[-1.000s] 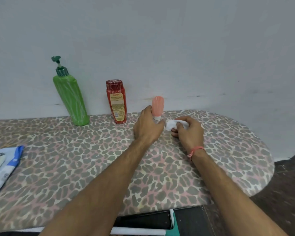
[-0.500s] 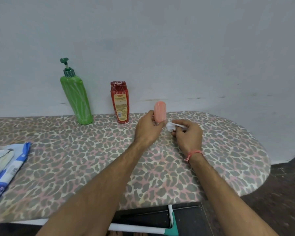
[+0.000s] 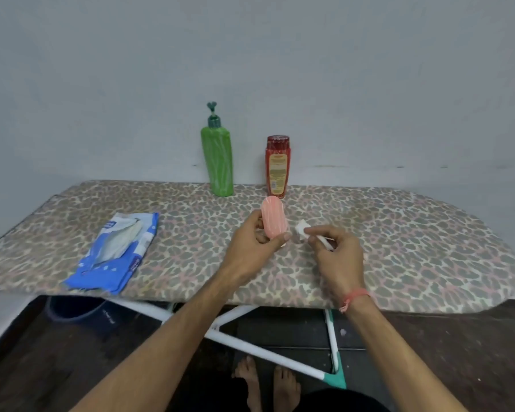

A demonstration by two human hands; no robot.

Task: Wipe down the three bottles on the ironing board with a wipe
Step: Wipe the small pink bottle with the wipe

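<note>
The small pink bottle [image 3: 273, 221] is held just above the ironing board [image 3: 414, 233], in front of the red bottle [image 3: 277, 166] and slightly nearer the person. The left hand [image 3: 254, 248] grips it low down, thumb on its right side and fingers curled behind its left side, so the ribbed pink body stands above the hand, tilted a little to the left. Just to the right of the pink bottle, the right hand [image 3: 338, 257] pinches a small folded white wipe [image 3: 302, 231] between thumb and fingertips; the wipe's free corner points toward the pink bottle, and whether it touches the bottle cannot be told. A red thread bracelet [image 3: 354, 298] circles the right wrist.

The red bottle stands upright at the far edge of the ironing board, close to the wall [image 3: 280, 69], with a yellow label facing the camera. Left of the red bottle, and apart from it, the green pump bottle [image 3: 217, 162] stands upright at the same far edge, its dark green pump head on top. Well to the left of the pink bottle, a blue and white wipes packet [image 3: 116, 251] lies flat near the board's front edge, its flap looking open.

The board's cover has a leopard-spot print. Below it the white legs [image 3: 250, 346] of its frame cross, with a teal foot [image 3: 336, 379], and the person's bare feet [image 3: 268, 382] stand on the dark floor. A dark blue bucket [image 3: 78, 310] sits on the floor beneath the packet.
</note>
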